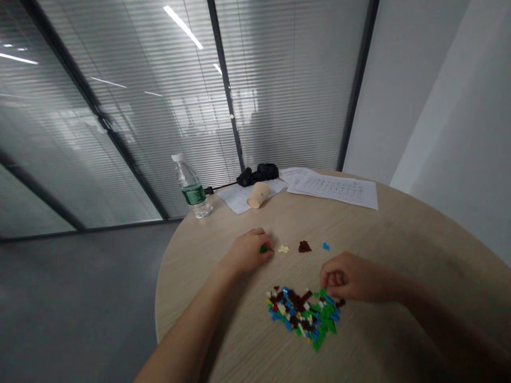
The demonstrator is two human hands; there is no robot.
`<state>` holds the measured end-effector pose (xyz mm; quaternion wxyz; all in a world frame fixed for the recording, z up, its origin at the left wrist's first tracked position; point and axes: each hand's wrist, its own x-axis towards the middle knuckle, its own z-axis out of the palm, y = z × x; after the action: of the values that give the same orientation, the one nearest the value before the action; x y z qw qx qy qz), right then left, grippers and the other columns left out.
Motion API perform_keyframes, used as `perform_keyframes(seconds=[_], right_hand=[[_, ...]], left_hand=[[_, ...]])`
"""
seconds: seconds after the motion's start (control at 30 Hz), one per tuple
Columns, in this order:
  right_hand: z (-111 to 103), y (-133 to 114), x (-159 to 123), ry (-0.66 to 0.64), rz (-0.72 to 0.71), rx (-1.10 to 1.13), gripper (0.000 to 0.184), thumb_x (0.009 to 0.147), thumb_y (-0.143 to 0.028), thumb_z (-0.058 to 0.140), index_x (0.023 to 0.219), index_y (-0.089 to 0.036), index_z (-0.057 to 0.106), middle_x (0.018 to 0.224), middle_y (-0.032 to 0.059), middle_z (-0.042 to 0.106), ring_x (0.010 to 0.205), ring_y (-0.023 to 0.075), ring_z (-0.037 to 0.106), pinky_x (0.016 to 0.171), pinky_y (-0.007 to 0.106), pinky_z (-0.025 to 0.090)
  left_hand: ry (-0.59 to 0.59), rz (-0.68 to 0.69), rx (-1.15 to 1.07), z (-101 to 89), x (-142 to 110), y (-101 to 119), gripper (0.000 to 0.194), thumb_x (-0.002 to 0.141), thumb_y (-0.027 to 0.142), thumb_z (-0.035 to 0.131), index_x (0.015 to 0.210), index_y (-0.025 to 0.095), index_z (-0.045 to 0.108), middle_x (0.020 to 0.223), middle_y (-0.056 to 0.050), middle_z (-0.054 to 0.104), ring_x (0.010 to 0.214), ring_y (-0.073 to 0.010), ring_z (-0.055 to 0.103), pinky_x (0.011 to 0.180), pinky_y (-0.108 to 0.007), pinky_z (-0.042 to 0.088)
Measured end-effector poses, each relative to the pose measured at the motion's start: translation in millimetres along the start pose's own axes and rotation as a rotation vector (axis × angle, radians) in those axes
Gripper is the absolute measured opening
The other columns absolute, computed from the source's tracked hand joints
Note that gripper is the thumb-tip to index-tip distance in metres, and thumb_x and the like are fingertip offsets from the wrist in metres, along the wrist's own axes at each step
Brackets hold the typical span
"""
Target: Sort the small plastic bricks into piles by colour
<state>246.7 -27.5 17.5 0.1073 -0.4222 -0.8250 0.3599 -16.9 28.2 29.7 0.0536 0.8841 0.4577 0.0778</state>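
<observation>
Two bare hands work over a round pale-wood bench [403, 250] carrying one large heap of tiny green, blue, brown, cream and red plastic bricks [303, 314], three small clusters and one loose brick. The left hand [247, 251] sits at 10 o'clock from the heap, its fingers [259, 236] curled narrow and closed on a small green plastic brick [263, 249], which shows just past them; its long axis is too hidden to tell. The right hand [351, 276] is at 2 o'clock, its fingers [333, 279] curled narrow and touching the heap's edge; whether they hold anything, I cannot tell. The heap spreads widest across and tapers toward 6 o'clock. At its 12 o'clock lie a cream cluster [283, 249], a dark brown cluster [304, 246] and a blue cluster [326, 246], in a row. Farther out are one clear water bottle [191, 189], one beige cup [258, 194], one black bundle [257, 174] and two lots of white paper [331, 189]
</observation>
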Motion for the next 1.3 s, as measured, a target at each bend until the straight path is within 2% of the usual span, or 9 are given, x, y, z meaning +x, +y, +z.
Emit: perform_keyframes(seconds=[0.23, 0.4, 0.67, 0.83, 1.07, 1.2, 1.3], right_hand=[[0.5, -0.6, 0.6, 0.01, 0.02, -0.004, 0.014, 0.063, -0.013, 0.057, 0.073, -0.014, 0.067, 0.056, -0.0003, 0.06, 0.052, 0.0111, 0.056, 0.049, 0.018, 0.041], [0.1, 1.5, 2.2, 0.064, -0.055, -0.109, 0.013, 0.064, -0.013, 0.057, 0.07, -0.015, 0.068, 0.06, 0.0008, 0.062, 0.055, 0.011, 0.055, 0.053, 0.019, 0.041], [-1.5, -0.8, 3.2, 0.092, -0.106, -0.167, 0.011, 0.066, -0.014, 0.059, 0.067, -0.016, 0.07, 0.062, 0.0016, 0.062, 0.056, 0.0111, 0.054, 0.054, 0.02, 0.039], [-2.5, -1.2, 1.9, 0.085, -0.084, -0.139, 0.015, 0.061, -0.01, 0.058, 0.071, -0.015, 0.069, 0.061, 0.0009, 0.061, 0.056, 0.0111, 0.054, 0.053, 0.02, 0.04], [-2.8, 0.9, 0.9, 0.072, -0.066, -0.131, 0.01, 0.061, -0.011, 0.056, 0.065, -0.015, 0.064, 0.061, -0.0001, 0.059, 0.054, 0.0102, 0.051, 0.051, 0.019, 0.038], [-4.4, -1.5, 0.7, 0.115, -0.064, -0.13, 0.008, 0.065, -0.013, 0.056, 0.067, -0.016, 0.063, 0.059, -0.0005, 0.059, 0.054, 0.0103, 0.052, 0.051, 0.019, 0.037], [-6.5, -3.9, 1.1, 0.201, -0.065, -0.183, 0.005, 0.067, -0.015, 0.057, 0.067, -0.017, 0.061, 0.058, -0.0009, 0.059, 0.054, 0.0106, 0.052, 0.051, 0.02, 0.036]], left_hand=[[0.008, -0.011, 0.028, 1.8, 0.8, -3.1, 0.01, 0.075, 0.02, 0.051, 0.079, 0.02, 0.06, 0.087, -0.001, 0.057, 0.08, -0.0149, 0.055, 0.066, -0.022, 0.04], [0.027, 0.004, 0.037, 1.9, 1.1, -2.3, 0.009, 0.075, 0.018, 0.051, 0.076, 0.02, 0.06, 0.086, -0.001, 0.057, 0.081, -0.0147, 0.055, 0.065, -0.022, 0.04], [0.18, 0.065, -0.016, -4.5, 2.8, 5.3, 0.012, 0.077, 0.014, 0.051, 0.081, 0.02, 0.061, 0.086, -0.001, 0.061, 0.085, -0.0147, 0.055, 0.073, -0.022, 0.041], [0.17, 0.068, -0.022, -4.5, 2.9, 7.5, 0.012, 0.078, 0.015, 0.051, 0.081, 0.02, 0.062, 0.086, -0.001, 0.061, 0.084, -0.015, 0.054, 0.071, -0.023, 0.041], [0.186, 0.11, -0.046, -5.0, 2.4, 9.5, 0.012, 0.08, 0.016, 0.05, 0.081, 0.019, 0.061, 0.083, -0.002, 0.06, 0.082, -0.015, 0.054, 0.072, -0.024, 0.041], [0.206, 0.143, -0.108, -5.2, 2.0, 15.0, 0.012, 0.081, 0.016, 0.05, 0.082, 0.019, 0.062, 0.081, -0.002, 0.06, 0.08, -0.0145, 0.054, 0.071, -0.024, 0.041], [0.195, 0.175, -0.278, -0.8, 1.7, 27.5, 0.01, 0.081, 0.018, 0.052, 0.08, 0.017, 0.062, 0.079, -0.002, 0.06, 0.077, -0.0131, 0.054, 0.069, -0.023, 0.041]])
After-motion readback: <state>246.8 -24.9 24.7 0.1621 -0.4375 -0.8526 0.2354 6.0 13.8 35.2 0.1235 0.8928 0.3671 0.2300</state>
